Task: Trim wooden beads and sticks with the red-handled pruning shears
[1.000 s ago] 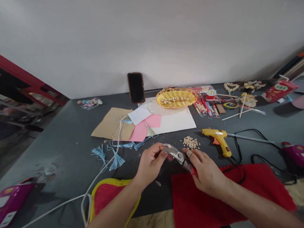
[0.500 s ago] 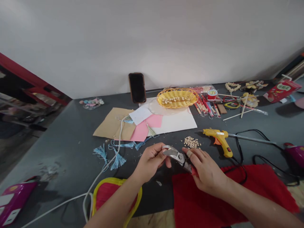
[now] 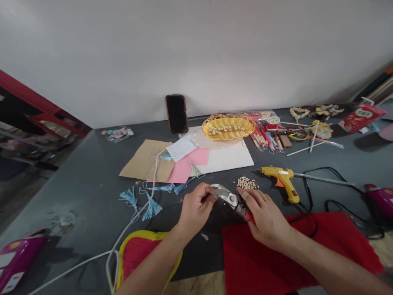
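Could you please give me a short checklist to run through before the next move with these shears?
Both hands on the shears: ok. The left hand holds the metal head, the right hand the red handle.
Blades open or shut: cannot tell.
Beads apart from the shears: ok. They lie just beyond, not touching.
Glue gun away from the hands: ok. It lies past the right hand.
Cord off the red cloth: not ok. The black cord crosses the cloth's top edge.
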Demonstrator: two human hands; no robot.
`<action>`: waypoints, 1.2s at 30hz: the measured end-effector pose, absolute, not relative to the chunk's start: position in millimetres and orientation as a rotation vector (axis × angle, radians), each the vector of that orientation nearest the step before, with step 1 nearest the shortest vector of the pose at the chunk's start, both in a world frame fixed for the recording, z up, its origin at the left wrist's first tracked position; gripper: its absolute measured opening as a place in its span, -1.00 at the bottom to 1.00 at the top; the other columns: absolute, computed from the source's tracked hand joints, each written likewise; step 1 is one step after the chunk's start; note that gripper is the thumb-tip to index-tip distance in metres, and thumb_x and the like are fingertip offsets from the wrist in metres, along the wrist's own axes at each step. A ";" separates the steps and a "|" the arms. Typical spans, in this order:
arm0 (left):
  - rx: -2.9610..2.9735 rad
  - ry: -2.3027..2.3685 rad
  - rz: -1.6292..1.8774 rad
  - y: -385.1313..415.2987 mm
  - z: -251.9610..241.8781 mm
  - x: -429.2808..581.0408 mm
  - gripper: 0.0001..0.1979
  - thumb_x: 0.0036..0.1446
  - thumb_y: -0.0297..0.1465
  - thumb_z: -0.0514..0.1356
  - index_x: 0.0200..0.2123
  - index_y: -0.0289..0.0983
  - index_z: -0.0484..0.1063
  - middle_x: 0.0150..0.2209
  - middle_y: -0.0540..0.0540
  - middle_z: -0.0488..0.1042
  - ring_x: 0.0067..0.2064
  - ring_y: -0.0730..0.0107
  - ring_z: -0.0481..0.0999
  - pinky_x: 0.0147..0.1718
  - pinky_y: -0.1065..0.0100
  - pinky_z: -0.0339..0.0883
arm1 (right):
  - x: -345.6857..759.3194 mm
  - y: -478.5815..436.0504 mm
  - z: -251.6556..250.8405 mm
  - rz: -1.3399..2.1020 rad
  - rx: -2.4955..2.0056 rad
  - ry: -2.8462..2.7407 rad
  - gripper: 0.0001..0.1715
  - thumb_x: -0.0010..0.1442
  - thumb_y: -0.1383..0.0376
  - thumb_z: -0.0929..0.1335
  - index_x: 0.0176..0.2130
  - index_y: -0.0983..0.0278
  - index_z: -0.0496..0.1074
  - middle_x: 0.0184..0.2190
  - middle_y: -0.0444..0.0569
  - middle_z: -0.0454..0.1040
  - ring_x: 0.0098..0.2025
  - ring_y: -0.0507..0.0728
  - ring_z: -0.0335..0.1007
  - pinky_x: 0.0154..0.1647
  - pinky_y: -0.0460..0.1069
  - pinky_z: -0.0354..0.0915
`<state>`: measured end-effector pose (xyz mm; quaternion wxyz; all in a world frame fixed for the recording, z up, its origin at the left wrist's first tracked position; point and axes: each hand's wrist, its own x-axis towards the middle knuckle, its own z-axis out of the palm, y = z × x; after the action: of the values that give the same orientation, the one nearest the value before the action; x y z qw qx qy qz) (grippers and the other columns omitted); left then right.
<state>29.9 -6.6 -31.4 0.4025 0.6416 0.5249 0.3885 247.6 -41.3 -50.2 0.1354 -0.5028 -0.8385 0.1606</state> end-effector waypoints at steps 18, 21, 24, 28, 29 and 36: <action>1.244 0.992 0.811 -5.0 -30.4 24.3 -0.70 0.14 -0.17 0.20 -0.44 -0.27 0.27 -0.57 -0.02 0.48 -0.64 0.58 0.13 -0.63 0.48 -0.01 | 246.8 -45.2 -44.3 0.584 -1.406 -2.451 -0.20 -0.02 0.49 0.25 0.23 0.36 0.15 0.06 0.20 0.35 0.05 0.30 0.26 0.01 0.22 0.29; 1.368 1.075 0.823 -5.8 -28.6 25.2 -0.77 0.18 -0.23 0.15 -0.40 -0.28 0.34 -0.54 -0.03 0.49 -0.61 0.56 0.19 -0.61 0.48 0.04 | 246.2 -44.6 -43.8 0.596 -1.424 -2.459 -0.22 -0.02 0.49 0.24 0.22 0.36 0.17 0.07 0.19 0.35 0.05 0.30 0.26 0.00 0.22 0.30; 1.457 1.130 0.824 -5.8 -28.4 24.5 -0.83 0.19 -0.29 0.13 -0.35 -0.27 0.38 -0.52 -0.02 0.50 -0.61 0.54 0.23 -0.61 0.48 0.05 | 246.3 -43.6 -44.9 0.543 -1.460 -2.457 -0.17 -0.01 0.48 0.24 0.27 0.35 0.10 0.09 0.20 0.33 0.09 0.33 0.23 0.02 0.25 0.28; 1.378 1.064 0.779 -4.4 -28.9 22.7 -0.80 0.19 -0.25 0.13 -0.39 -0.26 0.31 -0.58 0.00 0.48 -0.65 0.56 0.17 -0.64 0.49 0.02 | 248.2 -42.7 -45.8 0.489 -1.441 -2.460 -0.11 -0.02 0.49 0.25 0.30 0.31 0.04 0.12 0.19 0.31 0.10 0.32 0.21 0.04 0.25 0.24; 1.331 1.031 0.764 -3.9 -28.7 22.5 -0.77 0.18 -0.22 0.14 -0.40 -0.25 0.28 -0.59 0.00 0.47 -0.66 0.57 0.14 -0.65 0.49 0.00 | 248.7 -42.6 -45.8 0.489 -1.428 -2.460 -0.11 -0.02 0.49 0.25 0.30 0.31 0.04 0.13 0.18 0.30 0.10 0.32 0.21 0.05 0.25 0.24; 1.172 0.946 0.714 -1.6 -25.7 21.5 -0.62 0.08 -0.09 0.23 -0.45 -0.26 0.22 -0.64 0.01 0.45 -0.70 0.63 0.07 -0.70 0.52 -0.10 | 248.7 -43.6 -42.5 0.569 -1.401 -2.457 -0.17 -0.01 0.49 0.24 0.27 0.34 0.10 0.08 0.17 0.33 0.07 0.30 0.22 0.05 0.24 0.24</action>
<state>21.5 -1.6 -25.7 0.6724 0.5205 0.4200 0.3172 248.7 -43.6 -42.5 0.1279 -0.4815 -0.8447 0.1957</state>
